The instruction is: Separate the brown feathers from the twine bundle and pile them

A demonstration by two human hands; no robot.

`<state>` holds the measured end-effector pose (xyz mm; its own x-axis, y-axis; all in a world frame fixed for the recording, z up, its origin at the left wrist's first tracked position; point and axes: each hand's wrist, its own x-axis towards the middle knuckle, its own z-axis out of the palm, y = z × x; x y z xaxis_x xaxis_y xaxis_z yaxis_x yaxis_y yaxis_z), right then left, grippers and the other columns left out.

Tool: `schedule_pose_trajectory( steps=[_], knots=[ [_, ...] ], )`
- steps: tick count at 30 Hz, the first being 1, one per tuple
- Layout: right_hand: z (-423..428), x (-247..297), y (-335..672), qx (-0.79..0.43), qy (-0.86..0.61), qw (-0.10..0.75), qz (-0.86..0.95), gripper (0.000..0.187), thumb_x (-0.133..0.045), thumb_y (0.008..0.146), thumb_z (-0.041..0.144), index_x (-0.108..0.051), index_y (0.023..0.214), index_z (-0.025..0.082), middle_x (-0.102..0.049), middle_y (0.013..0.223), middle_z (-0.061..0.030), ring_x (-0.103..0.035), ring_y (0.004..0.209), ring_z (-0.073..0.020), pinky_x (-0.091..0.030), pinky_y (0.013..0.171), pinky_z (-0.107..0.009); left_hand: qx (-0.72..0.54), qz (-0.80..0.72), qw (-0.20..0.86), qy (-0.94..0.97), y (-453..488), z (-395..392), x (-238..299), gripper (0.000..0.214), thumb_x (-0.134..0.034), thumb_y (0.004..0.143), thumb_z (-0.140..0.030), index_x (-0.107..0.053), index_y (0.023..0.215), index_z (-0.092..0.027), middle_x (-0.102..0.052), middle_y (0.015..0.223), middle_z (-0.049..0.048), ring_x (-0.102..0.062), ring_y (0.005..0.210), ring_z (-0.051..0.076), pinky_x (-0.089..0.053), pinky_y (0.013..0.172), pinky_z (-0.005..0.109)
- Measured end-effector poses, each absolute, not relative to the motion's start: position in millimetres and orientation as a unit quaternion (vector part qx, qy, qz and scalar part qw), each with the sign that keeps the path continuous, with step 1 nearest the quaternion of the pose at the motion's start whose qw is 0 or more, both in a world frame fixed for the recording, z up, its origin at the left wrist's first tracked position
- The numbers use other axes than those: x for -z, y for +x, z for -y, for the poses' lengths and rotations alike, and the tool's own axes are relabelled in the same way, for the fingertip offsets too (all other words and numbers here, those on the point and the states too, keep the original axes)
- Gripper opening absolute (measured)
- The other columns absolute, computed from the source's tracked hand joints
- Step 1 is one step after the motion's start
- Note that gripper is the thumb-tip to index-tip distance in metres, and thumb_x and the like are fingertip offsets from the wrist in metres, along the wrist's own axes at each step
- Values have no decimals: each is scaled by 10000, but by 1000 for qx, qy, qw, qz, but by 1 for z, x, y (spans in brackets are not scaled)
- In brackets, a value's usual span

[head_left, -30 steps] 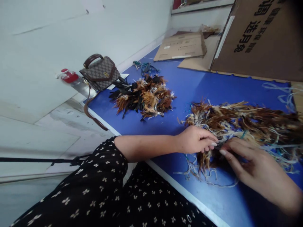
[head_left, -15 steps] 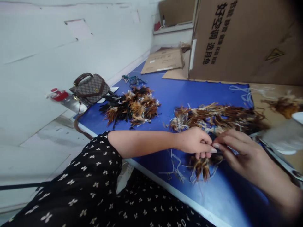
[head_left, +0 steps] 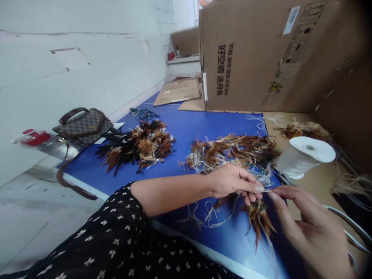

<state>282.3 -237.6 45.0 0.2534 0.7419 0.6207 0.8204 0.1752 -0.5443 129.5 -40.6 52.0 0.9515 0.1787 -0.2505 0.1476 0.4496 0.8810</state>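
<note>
white strand (head_left: 266, 190) pinched by left hand (head_left: 236, 182) and right hand (head_left: 315, 221), bare tabletop (head_left: 215, 122) seen at eleven o'clock, table edge (head_left: 226, 263) at seven

The feathers (head_left: 236, 144) look rough, the tabletop (head_left: 188, 124) smooth and glossy, the box (head_left: 250, 73) matt cardboard.

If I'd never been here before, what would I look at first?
Probably the huge cardboard box with black writing, towering at the back. Next, the shaggy brown feathers on the blue tabletop and the white spool to their right. Up close, the left hand and right hand almost meet, with a spiky feather tuft just below in the picture.
</note>
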Motion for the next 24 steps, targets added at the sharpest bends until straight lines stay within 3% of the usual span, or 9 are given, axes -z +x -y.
schedule_pose_trajectory(
  steps=[8, 13, 16, 20, 24],
  knots=[
    [249, -43, 278, 35, -592, 471, 653, 93, -775, 1097, 245, -806, 1157, 308, -823, 1074, -54, -817, 914, -228, -665, 793, -342, -16, -175, 857, 484, 132, 50, -48, 529, -1206, 516, -265, -867, 886, -98, -820, 761, 53, -768, 636, 127, -627, 648, 269],
    [252, -40, 282, 12, -589, 471, 656, 112, -803, 1079, 241, -832, 1159, 313, -834, 1086, -48, -831, 953, -221, -684, 833, -324, -54, -187, 853, 485, 133, 56, -44, 535, -1207, 460, -267, -808, 774, -101, -823, 798, 54, -739, 607, 111, -608, 600, 269],
    [252, -39, 283, -18, -621, 482, 618, 87, -787, 1100, 348, -854, 1148, 319, -862, 1120, -58, -850, 998, -243, -712, 910, -352, -63, -184, 848, 492, 132, 59, -45, 513, -1193, 492, -269, -768, 733, -113, -815, 800, 44, -709, 577, 91, -577, 568, 252],
    [246, -35, 283, -104, -677, 495, 534, 315, -760, 1092, 591, -858, 1128, 293, -890, 1151, -85, -870, 987, -264, -742, 959, -386, -60, -164, 846, 503, 128, 61, -46, 475, -1172, 550, -276, -785, 775, -116, -793, 754, 32, -684, 566, 81, -545, 559, 235],
    [239, -30, 280, -194, -679, 522, 479, 442, -818, 1009, 716, -844, 1093, 283, -886, 999, -62, -857, 818, -232, -722, 713, -286, -82, -149, 845, 507, 126, 65, -37, 441, -1145, 594, -274, -784, 803, -130, -786, 763, 25, -674, 596, 81, -551, 592, 239]
  ],
)
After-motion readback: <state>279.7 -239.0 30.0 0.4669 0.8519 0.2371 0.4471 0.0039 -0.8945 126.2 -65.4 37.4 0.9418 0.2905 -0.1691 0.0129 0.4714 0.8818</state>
